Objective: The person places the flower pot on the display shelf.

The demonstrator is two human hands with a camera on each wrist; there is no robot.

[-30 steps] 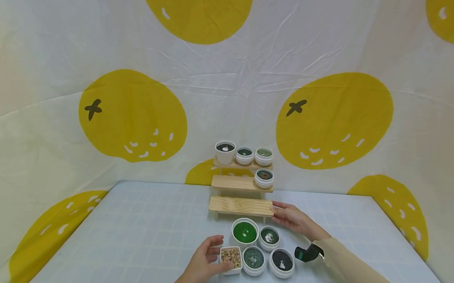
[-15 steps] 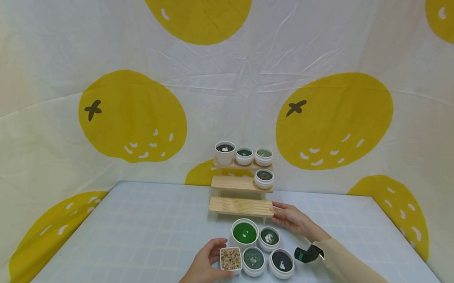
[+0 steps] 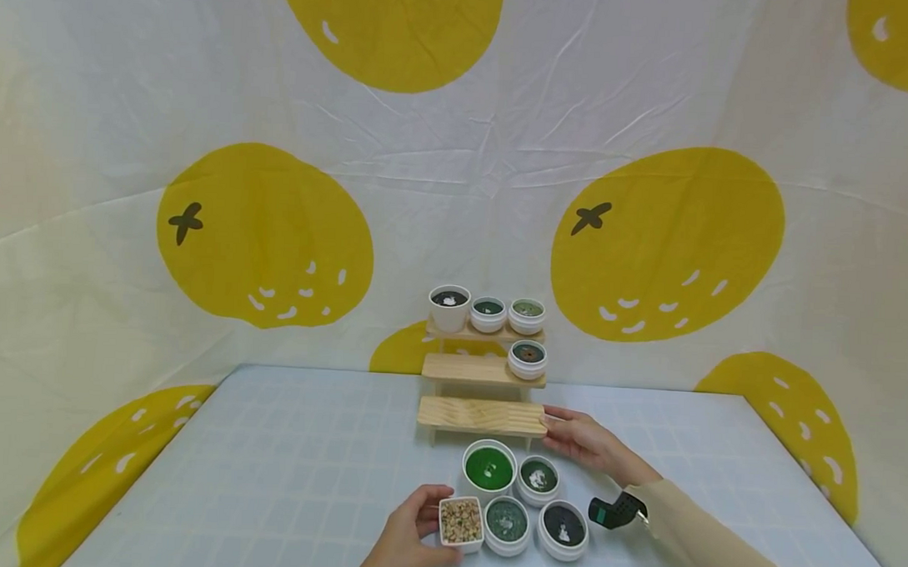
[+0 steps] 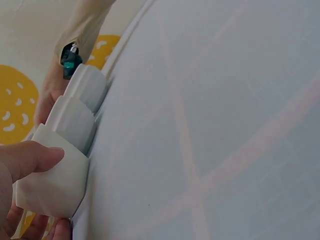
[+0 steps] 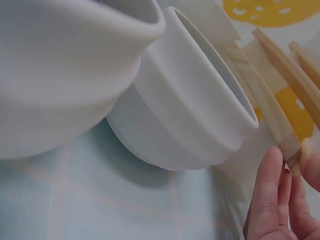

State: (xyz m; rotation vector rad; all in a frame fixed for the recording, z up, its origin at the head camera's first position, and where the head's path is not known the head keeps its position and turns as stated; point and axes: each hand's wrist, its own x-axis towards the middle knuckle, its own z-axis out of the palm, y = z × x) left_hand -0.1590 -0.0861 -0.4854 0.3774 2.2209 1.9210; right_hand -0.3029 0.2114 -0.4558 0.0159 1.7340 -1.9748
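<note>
My left hand (image 3: 406, 534) holds a small square white pot (image 3: 461, 522) topped with tan, pebble-like bits. Its thumb (image 4: 40, 157) presses the near wall in the left wrist view, and the other fingers curl round the far side. My right hand (image 3: 585, 442) pinches the right end of the lowest shelf (image 3: 479, 414) of a stepped wooden stand, thumb on top and fingers below. Between the hands stand a larger round pot (image 3: 488, 468) with bright green contents and several low white pots, among them a grey-green one (image 3: 506, 523) right beside the square pot.
On the top shelf (image 3: 490, 334) sit a tall white cup (image 3: 449, 315) and two small pots. One pot (image 3: 527, 366) stands at the right of the middle shelf (image 3: 462, 368). A patterned cloth (image 3: 468, 109) hangs behind the pale blue table (image 3: 283, 461).
My left thumb has slid from over the square pot's top to its near side, and the fingers have closed in round it. The right hand keeps its hold on the shelf.
</note>
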